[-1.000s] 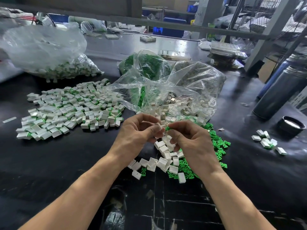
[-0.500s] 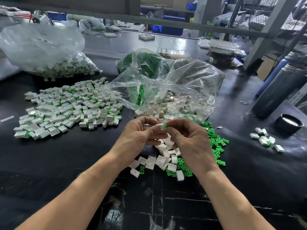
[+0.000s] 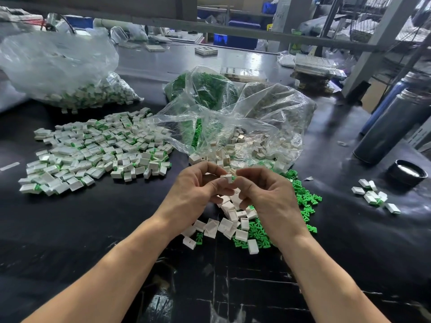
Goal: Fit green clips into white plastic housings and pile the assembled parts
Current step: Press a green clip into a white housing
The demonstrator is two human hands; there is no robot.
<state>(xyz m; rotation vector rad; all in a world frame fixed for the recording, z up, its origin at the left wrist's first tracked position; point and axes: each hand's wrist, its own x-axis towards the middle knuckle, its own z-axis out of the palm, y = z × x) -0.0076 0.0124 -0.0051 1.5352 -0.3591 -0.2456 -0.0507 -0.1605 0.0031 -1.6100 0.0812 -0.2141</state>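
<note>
Since a second ago both hands have drifted a little up and closer together, and the green clip (image 3: 234, 177) that showed plainly between my fingertips is now only a sliver at the end of the white housing (image 3: 227, 178). My left hand (image 3: 198, 191) pinches the housing, thumb under and forefinger over, fingers narrow around it. My right hand (image 3: 268, 194) curls in from the other side, its fingers closed on the clip and pressing it toward the housing's mouth. How deep the clip sits I cannot tell; my fingertips hide the joint.

To do this step well, I judge I should keep the housing square to the clip, push straight along its length rather than at a slant, and hold until it seats fully, since a half-seated clip would likely work loose in the pile.

All this happens just above the loose housings (image 3: 229, 221) and loose clips (image 3: 303, 199) spilled on the black bench (image 3: 93, 229) from the open bag (image 3: 245, 127). The pile of finished parts (image 3: 93, 150) lies well apart on my left, where this one goes next, with a few more (image 3: 374, 197) off to my right
</note>
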